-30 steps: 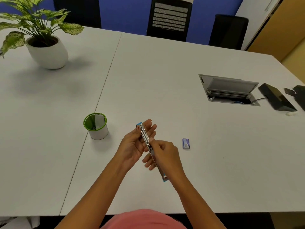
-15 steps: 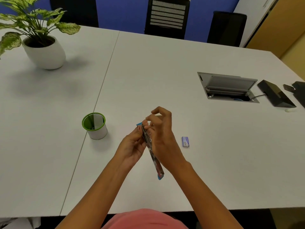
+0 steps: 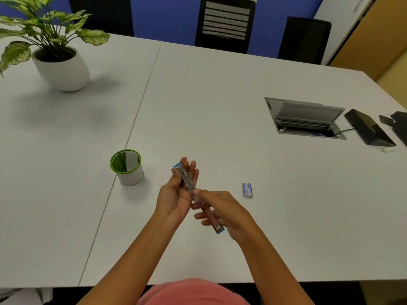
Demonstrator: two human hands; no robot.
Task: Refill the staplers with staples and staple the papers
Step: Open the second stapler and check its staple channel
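A small blue stapler [image 3: 187,180] is swung fully open into one long strip above the white table [image 3: 220,106]. My left hand [image 3: 176,194] cradles its metal magazine half, thumb on one side and fingers behind. My right hand [image 3: 222,210] holds the other half, thumb and forefinger pinching near the hinge; its blue end [image 3: 219,230] sticks out toward me. A small blue staple box [image 3: 247,190] lies on the table to the right of my hands. No papers are visible.
A green-rimmed white cup [image 3: 127,168] stands left of my hands. A potted plant [image 3: 59,62] sits far left. An open cable hatch [image 3: 305,118] and black devices [image 3: 369,129] are at the right. Chairs [image 3: 224,23] line the far edge.
My right hand dropped from the top end of the stapler back toward the hinge and lower half. The left hand kept its hold on the magazine half.
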